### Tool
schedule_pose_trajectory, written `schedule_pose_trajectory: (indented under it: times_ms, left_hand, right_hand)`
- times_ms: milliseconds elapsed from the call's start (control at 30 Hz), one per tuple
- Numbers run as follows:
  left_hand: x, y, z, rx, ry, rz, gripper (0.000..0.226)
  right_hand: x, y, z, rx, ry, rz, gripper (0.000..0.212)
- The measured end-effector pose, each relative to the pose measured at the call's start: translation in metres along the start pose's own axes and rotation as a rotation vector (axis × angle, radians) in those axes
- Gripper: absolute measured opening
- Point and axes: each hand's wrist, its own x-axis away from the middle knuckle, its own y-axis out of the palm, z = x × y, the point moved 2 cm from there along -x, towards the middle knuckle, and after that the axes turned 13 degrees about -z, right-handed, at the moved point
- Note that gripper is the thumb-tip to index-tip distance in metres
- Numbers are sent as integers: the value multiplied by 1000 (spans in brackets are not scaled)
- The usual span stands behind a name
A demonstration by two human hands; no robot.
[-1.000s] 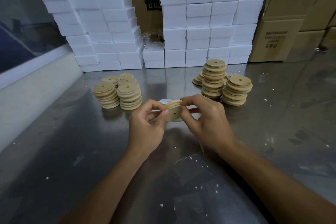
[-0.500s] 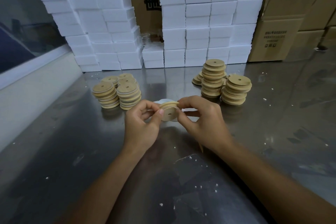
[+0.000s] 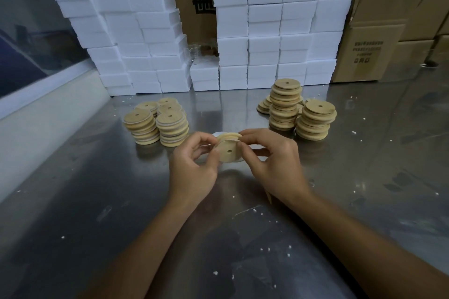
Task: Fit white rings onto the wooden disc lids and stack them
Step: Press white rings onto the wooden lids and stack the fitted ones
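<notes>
At far left, stacks of ringed wooden lids stand in a cluster on a steel table, in front of a wall of white foam blocks. At centre, a person's left hand and right hand hold one wooden disc lid between them just above the table, tilted so its face and small centre hole look toward the camera. The fingers of both hands curl around the lid's rim, thumbs and fingertips pinching its edge. A white ring shows behind the lid's upper edge. To the right, taller stacks of wooden lids stand apart from the hands, with cardboard boxes behind them.
</notes>
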Motion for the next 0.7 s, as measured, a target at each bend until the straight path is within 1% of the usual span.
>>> schedule_pose_trajectory:
  times_ms: [100,167,267,533,600,700]
  left_hand:
    - [1,0,4,-70,105,-9,19]
    - [-1,-1,4,-75,118,-2,17]
    - [-2,-3,2,-63,83,16,21]
    - [-1,-5,2,20,-31,9,19]
    - [-1,-4,1,74,-85,22,26]
    - [-2,-3,1,216,-166,52,20]
  right_hand:
    - [0,0,-4,77,-63,-45,10]
    - [-1,0,-6,101,-79,-67,11]
    - [-2,-1,-6,87,-60,-73,11]
    - [-2,-1,-2,0,51,-114,11]
    - [-2,0,1,-41,96,-109,11]
    - [-1,1,6,-118,188,-107,10]
